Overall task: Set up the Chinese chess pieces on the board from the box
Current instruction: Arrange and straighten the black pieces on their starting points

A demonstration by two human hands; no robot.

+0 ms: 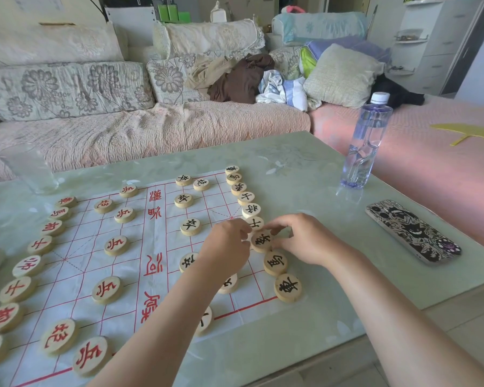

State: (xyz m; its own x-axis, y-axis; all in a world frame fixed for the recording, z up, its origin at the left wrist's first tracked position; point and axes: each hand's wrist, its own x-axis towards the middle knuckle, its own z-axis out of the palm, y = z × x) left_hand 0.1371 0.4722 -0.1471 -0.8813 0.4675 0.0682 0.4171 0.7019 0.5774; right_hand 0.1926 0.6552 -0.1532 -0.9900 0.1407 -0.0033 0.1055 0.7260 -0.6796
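table (305,169): we see a pale green floral top that carries the board
board (157,247): a thin white sheet with a red grid, lying flat; we judge it light enough to slide or wrinkle if a piece is dragged across it
water bottle (365,141): upright, well off the board's right edge
phone (412,231): flat, also off the board's right edge, nearer to us than the bottle
left hand (229,244): its fingertips pinch the left rim of the black elephant piece
right hand (299,238): its thumb and forefinger pinch the same piece's right rim
black elephant piece (261,241): flat on the board's right edge line, between the black adviser piece (254,223) and the black horse piece (275,262), close against both
how it will handle: we judge the disc to be stiff, light wood that is smooth but not fragile; the rim is the place to hold it, since the flat face gives no purchase
risk: with neighbours so close, we expect a sideways nudge to shift the row, so small lifts suit better than pushes
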